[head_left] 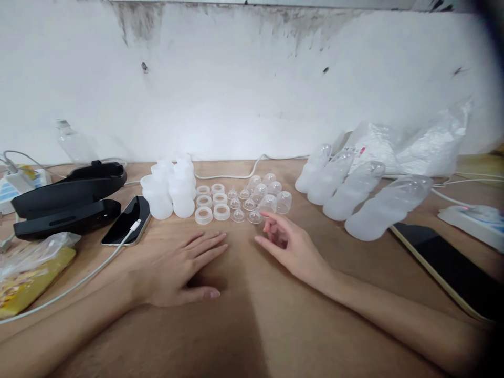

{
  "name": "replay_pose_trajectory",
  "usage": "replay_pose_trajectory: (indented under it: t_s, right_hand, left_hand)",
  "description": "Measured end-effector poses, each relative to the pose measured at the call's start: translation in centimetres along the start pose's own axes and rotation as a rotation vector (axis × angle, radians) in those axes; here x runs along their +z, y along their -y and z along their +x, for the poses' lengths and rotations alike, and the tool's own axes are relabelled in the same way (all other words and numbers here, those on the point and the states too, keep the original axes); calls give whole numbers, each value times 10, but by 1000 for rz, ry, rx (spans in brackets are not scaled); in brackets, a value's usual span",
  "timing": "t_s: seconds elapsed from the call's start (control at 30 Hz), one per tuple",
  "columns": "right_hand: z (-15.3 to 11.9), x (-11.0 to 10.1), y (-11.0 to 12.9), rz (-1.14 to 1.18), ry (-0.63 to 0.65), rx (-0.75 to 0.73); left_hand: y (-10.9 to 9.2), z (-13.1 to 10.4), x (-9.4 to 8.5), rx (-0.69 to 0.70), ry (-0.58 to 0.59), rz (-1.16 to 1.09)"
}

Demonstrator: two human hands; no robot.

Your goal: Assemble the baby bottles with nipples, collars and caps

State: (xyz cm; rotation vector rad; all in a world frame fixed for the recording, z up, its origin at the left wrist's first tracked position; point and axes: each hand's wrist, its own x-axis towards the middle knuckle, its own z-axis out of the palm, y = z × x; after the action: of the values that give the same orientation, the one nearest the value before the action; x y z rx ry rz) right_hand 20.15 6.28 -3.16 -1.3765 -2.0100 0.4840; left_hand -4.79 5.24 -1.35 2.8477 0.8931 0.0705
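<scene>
My left hand [183, 273] lies flat on the wooden table [220, 341], its fingers spread and nothing under them that I can see. My right hand [295, 249] hovers or rests with thumb and index finger apart, just in front of several clear bottle nipples [238, 216]; nothing shows in its grasp. Clear domed caps [284, 202] stand behind its fingertips. Beyond my left fingers, translucent screw rings [203, 221] sit in two columns. White open bottle bodies [184, 202] are grouped left of the rings. To the right, several capped baby bottles [370, 218] stand in a slanting row.
At left are a phone [124, 223] with a white cable [106, 268], a black case-like object [71, 191], a yellow snack bag [47, 278] and a clear bottle [73, 142]. At right are a large dark tablet or phone [449, 268], power strip [476, 223] and plastic bag [429, 142].
</scene>
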Motion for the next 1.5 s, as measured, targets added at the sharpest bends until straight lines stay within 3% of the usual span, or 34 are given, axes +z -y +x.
replay_pose_trajectory:
  t_s: [0.13, 0.2, 0.3, 0.47, 0.57, 0.67, 0.73, 0.83, 0.93, 1.07, 1.17, 1.33, 1.5]
  right_hand:
    - [21, 5, -4, 69, -6, 96]
    - [28, 6, -3, 59, 20, 129]
    - [34, 6, -3, 27, 55, 165]
    - [36, 5, -6, 19, 32, 158]
    - [30, 4, -7, 109, 7, 149]
    - [21, 3, -4, 138, -32, 42]
    - [14, 3, 1, 72, -11, -74]
    - [7, 3, 9, -62, 134, -205]
    - [4, 3, 13, -171, 229, -237]
    - [1, 5, 14, -321, 246, -276]
    - [-1, 6, 13, -321, 191, -311]
    - [1, 5, 9, -44, 29, -378]
    - [2, 6, 6, 87, -57, -208]
  left_hand:
    - [1, 19, -4, -167, -197, 184]
    - [4, 30, -4, -206, -231, 290]
    - [11, 40, 1, -182, -245, 383]
    - [12, 36, 9, -84, -358, 400]
    - [6, 32, 8, 15, -390, 323]
    - [2, 30, 8, 76, -417, 225]
    - [0, 29, 8, 14, -432, 200]
    - [-1, 29, 9, -94, -367, 168]
    - [1, 30, 11, -89, -300, 90]
    - [1, 31, 12, -84, -331, -27]
    - [0, 29, 12, -91, -380, -122]
    - [3, 28, 11, -170, -548, -338]
    - [9, 30, 14, -217, -544, -760]
